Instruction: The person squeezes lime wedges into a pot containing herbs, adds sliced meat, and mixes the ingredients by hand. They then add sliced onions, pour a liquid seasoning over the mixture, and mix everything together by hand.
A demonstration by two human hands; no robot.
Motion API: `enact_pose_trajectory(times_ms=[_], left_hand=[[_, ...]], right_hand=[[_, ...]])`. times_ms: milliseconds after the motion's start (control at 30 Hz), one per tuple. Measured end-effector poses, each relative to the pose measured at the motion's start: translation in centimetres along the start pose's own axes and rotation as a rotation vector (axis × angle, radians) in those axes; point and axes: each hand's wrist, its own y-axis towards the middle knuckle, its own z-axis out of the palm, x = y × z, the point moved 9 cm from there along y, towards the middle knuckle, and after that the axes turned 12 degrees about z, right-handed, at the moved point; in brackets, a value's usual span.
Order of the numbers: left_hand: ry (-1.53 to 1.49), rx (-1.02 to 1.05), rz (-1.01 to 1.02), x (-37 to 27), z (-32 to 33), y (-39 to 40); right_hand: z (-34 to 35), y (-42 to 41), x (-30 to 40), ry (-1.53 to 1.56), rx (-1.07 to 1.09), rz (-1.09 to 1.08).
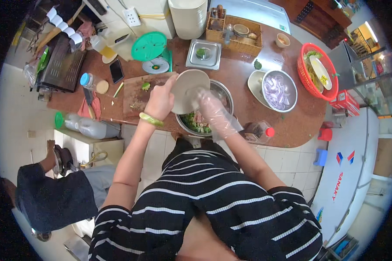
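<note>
My left hand (160,101), with a green bangle at the wrist, grips the rim of a pale plate (191,81) tilted over a metal mixing bowl (228,93). Inside the bowl lie chopped greens and pinkish pieces (197,122). My right hand (212,109), in a clear plastic glove, is blurred against the plate's face; whether its fingers hold anything is unclear. Left of the bowl lies a wooden cutting board (134,91) with a green piece (146,86) on it. A bowl of sliced purple onions (279,89) rests to the right, partly over an oval dish (256,86).
A green kitchen scale (150,47), a lidded steel container (203,53) and a wicker basket (248,47) stand behind. A knife (90,106) lies on a pink cloth at left. A red-capped bottle (258,131) and a red colander (302,75) are at right. Another person (57,195) is lower left.
</note>
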Motion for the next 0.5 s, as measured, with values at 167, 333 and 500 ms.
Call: enact_pose_trajectory(times_ms=[167,333,500], left_hand=[[-0.012,-0.028,0.038,-0.8,0.0,-0.6],[-0.116,-0.115,0.072,-0.3,-0.9,-1.0],[-0.1,-0.308,-0.195,3.2,-8.8,-1.9]], right_hand=[[0.7,-1.2,3.5,-0.02,-0.064,-0.284],[-0.5,-1.3,3.2,-0.119,-0.167,-0.249],[3.8,0.0,-1.2,-0.143,0.288,0.045]])
